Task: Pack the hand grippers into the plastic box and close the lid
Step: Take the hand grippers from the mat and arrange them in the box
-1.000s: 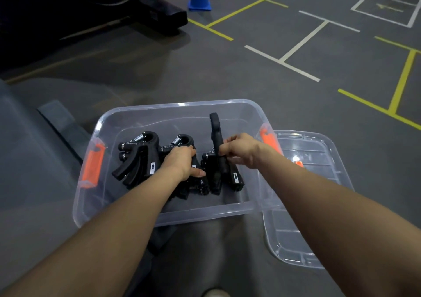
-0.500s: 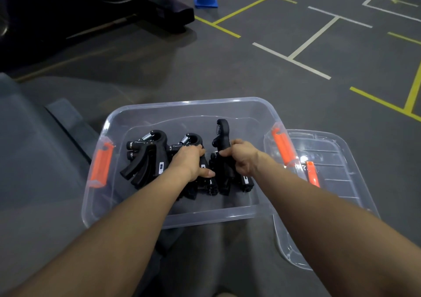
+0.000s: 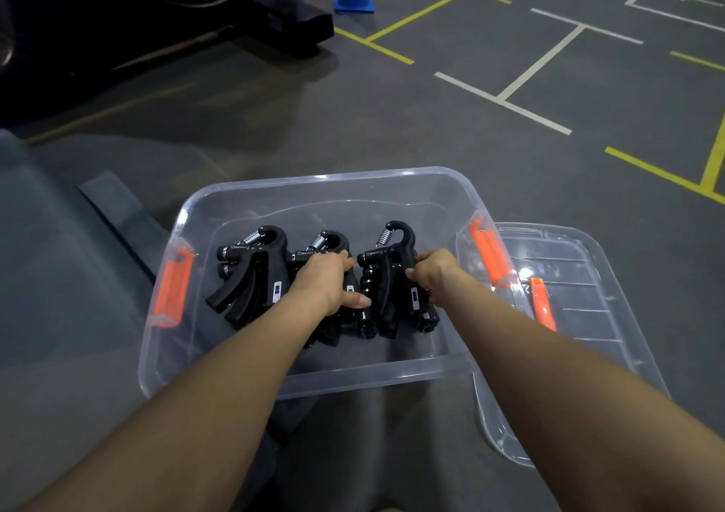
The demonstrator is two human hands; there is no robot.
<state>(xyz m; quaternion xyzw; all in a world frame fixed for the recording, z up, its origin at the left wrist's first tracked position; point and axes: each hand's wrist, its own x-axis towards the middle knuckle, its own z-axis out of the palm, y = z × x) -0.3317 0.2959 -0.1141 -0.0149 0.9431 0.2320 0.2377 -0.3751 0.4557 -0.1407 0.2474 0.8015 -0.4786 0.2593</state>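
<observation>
Clear plastic box [image 3: 251,197] on the floor holds black hand grippers [image 3: 255,272] in a row. Left hand [image 3: 327,280] fingers curled on middle gripper [image 3: 327,242]; right hand [image 3: 433,272] grips the rightmost gripper [image 3: 388,272]. Lid [image 3: 588,276] lies beside the box, off.

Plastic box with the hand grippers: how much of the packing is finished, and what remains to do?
Done: the black hand grippers lie inside the plastic box; none shows on the floor around it. In hand: the left hand grips the middle gripper, and the right hand holds the rightmost gripper, setting it in the row. Left: the lid lies on the floor to the right, not yet on the box.
</observation>
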